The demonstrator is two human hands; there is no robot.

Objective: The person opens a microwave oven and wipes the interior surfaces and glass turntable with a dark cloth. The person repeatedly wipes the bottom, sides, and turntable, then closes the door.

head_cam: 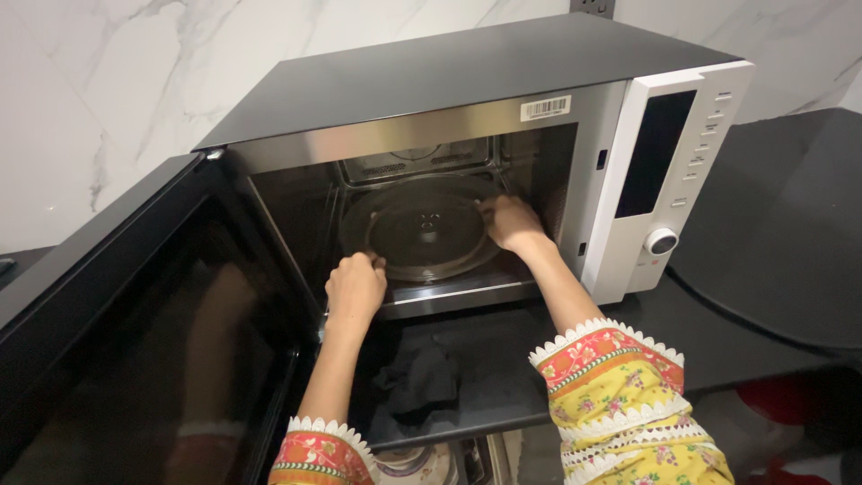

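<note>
Microwave oven (467, 117) stands on dark surface (763, 233), door (135, 323) swung fully open to its left. Glass turntable plate (422, 229) is inside the cavity, low on the cavity floor, roughly centred; whether it sits seated on its drive hub or is lifted slightly can't be told from this angle.

Left hand (355, 287) is at the plate's near-left rim, by the cavity front edge; fingers curled over the rim, so grip reads as closed on the plate. Right hand (512, 223) is at the plate's right rim, deeper in the cavity, next to the right cavity wall; fingers wrapped on the rim, grip likewise clamped on the plate. Both forearms reach in through the door opening; patterned yellow-red sleeves w/ white scalloped trim show below.

Progress, as judged: door opened – done. Both-hand hold on plate – established. Plate is still wholly within the cavity, not past the front sill. Direction of handling (going in or coming out) can't be determined from one view.

Other items: dark cloth (417, 377) lies on the surface just in front of the oven, below the cavity opening. White control panel w/ round dial (662, 241) at oven's right side, untouched
</note>
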